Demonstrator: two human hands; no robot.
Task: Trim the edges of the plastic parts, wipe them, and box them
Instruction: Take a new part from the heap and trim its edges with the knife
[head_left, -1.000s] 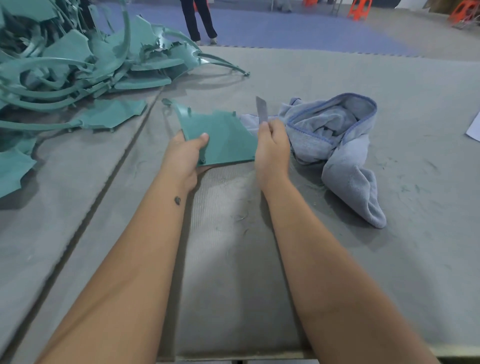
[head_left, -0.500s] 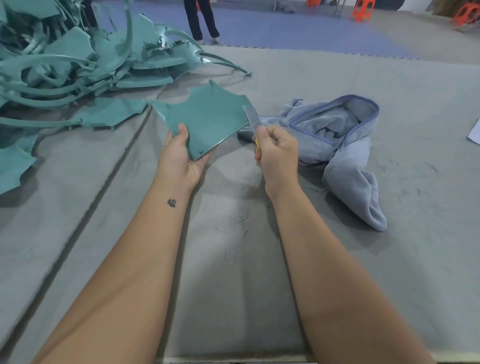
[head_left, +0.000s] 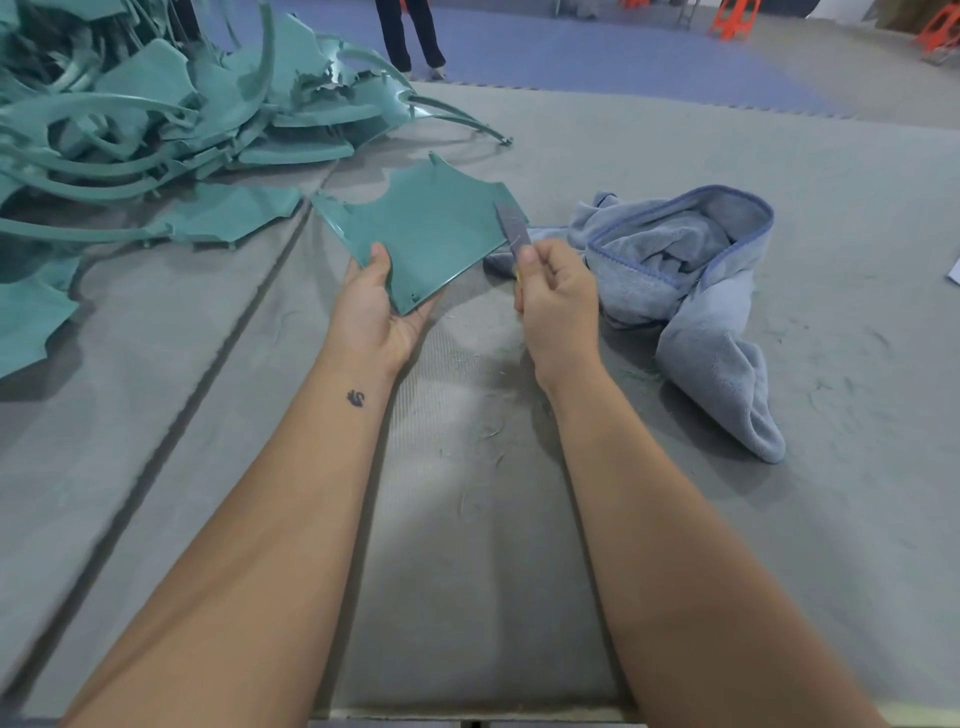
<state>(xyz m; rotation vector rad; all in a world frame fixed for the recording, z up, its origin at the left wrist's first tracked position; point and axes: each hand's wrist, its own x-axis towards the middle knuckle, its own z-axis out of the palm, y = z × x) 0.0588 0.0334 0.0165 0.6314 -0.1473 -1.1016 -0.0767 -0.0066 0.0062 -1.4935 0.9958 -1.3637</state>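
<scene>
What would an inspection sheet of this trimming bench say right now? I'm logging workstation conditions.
Surface: grey padded table, dusted with thin plastic shavings.
Job's things: green plastic part held above the table; blade against its right edge; blue cloth crumpled to the right.
Clutter: pile of green plastic parts at far left.
Grippers: left hand grips the part's near corner; right hand pinches the blade.
Cables: nothing seen.
Surroundings: blue floor mat, orange stools, a person's legs standing beyond the table.
</scene>
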